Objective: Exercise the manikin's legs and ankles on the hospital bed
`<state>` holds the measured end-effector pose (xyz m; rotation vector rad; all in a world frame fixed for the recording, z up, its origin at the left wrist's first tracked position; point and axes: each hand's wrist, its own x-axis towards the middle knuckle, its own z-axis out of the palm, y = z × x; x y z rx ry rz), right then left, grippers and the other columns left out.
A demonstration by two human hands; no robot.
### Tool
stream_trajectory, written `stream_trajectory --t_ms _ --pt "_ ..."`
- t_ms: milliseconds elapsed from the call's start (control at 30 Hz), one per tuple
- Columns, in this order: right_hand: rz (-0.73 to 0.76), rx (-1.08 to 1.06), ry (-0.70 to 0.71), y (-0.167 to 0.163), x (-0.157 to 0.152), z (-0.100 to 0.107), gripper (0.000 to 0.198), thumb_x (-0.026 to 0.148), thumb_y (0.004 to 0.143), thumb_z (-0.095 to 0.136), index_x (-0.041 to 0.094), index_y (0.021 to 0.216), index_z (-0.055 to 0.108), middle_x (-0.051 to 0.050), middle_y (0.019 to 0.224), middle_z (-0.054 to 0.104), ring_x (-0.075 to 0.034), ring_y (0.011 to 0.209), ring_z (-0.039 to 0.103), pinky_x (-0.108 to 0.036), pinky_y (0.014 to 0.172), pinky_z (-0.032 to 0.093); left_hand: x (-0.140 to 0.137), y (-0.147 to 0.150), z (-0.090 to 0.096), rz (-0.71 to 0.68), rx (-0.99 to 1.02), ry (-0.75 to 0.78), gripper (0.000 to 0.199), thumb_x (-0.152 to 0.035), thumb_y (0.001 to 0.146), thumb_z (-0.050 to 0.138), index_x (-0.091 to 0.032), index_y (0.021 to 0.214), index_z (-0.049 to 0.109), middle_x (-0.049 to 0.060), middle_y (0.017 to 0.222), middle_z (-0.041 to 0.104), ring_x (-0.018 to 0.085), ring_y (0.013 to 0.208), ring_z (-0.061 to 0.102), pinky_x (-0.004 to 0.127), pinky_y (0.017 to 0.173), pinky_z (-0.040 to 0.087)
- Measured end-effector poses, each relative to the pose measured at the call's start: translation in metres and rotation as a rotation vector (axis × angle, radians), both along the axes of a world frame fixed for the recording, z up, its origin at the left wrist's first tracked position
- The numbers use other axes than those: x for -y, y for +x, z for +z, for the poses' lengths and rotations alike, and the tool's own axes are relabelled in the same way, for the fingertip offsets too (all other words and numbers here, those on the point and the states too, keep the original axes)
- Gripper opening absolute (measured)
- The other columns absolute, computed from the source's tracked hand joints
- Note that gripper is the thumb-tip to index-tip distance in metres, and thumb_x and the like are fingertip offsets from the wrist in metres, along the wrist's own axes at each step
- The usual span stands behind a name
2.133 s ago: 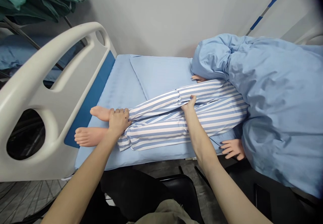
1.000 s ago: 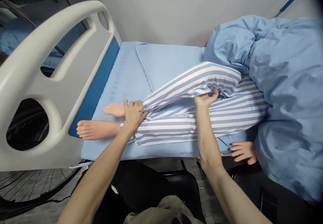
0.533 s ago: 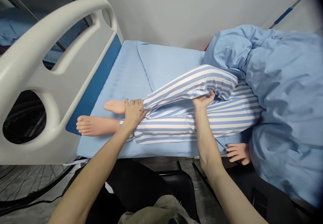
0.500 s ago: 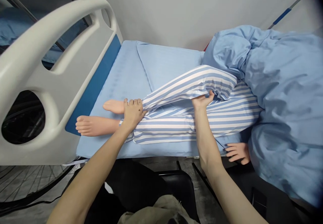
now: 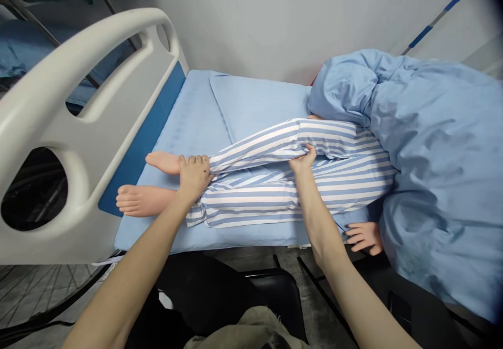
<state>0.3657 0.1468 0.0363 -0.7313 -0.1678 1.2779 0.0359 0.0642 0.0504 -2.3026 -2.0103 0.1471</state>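
Observation:
A manikin in blue-and-white striped trousers (image 5: 251, 199) lies on the bed, feet towards the footboard. My left hand (image 5: 194, 173) is closed over the ankle of its far leg, just beside the bare far foot (image 5: 162, 162). From below, my right hand (image 5: 303, 160) holds the same leg near the knee; its palm and some fingers are hidden under the striped cloth. That knee is slightly bent. The near leg lies straight, its bare foot (image 5: 145, 200) pointing left. One manikin hand (image 5: 363, 237) sticks out at the mattress edge.
A blue quilt (image 5: 440, 171) is bunched over the manikin's upper body on the right. The white footboard (image 5: 88, 155) rises at the left. Behind the bed is a grey wall (image 5: 251, 24). A black chair (image 5: 275, 286) and a spoked wheel (image 5: 39, 296) stand on the near side.
The far leg's raised knee has come down and the leg is straighter, its foot shifted towards the footboard. Both my hands have moved left with it, keeping their hold.

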Motion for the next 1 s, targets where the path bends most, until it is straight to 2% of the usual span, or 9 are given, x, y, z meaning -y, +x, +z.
stream_trajectory --t_ms 200,367,767,1000 --pt "0.011 -0.077 -0.103 -0.003 -0.001 -0.001 0.015 0.023 0.077 0.046 0.021 0.088 0.057 0.003 0.072 0.068 -0.012 0.068 0.068 -0.026 0.072 0.061 0.001 -0.010 -0.003 -0.012 0.039 0.049 0.044 -0.030 0.087 0.055 -0.004 0.122 0.059 0.027 0.113 0.064 0.041 0.109 0.056 0.057 0.107 0.024" --pt "0.030 -0.069 -0.099 -0.002 -0.001 -0.003 0.018 0.021 0.078 0.047 0.021 0.093 0.056 0.003 0.074 0.068 -0.013 0.069 0.068 -0.025 0.071 0.060 0.003 -0.019 -0.003 -0.037 -0.031 0.096 0.048 -0.032 0.087 0.056 -0.002 0.125 0.058 0.027 0.115 0.065 0.041 0.111 0.056 0.058 0.108 0.025" --pt "0.096 -0.050 -0.253 -0.007 -0.010 -0.017 0.021 0.021 0.078 0.045 0.020 0.094 0.059 0.002 0.074 0.068 -0.015 0.070 0.068 -0.028 0.067 0.060 -0.005 -0.029 0.002 -0.053 -0.021 0.071 0.050 -0.024 0.083 0.063 0.002 0.126 0.060 0.029 0.118 0.065 0.041 0.116 0.055 0.058 0.112 0.021" --pt "0.178 0.113 -0.425 -0.007 -0.017 -0.034 0.014 0.013 0.071 0.049 0.020 0.083 0.053 0.005 0.063 0.063 -0.012 0.056 0.061 -0.023 0.054 0.056 -0.012 -0.034 -0.002 -0.071 -0.047 0.080 0.044 -0.022 0.084 0.058 0.000 0.122 0.063 0.027 0.113 0.067 0.039 0.111 0.058 0.055 0.109 0.026"
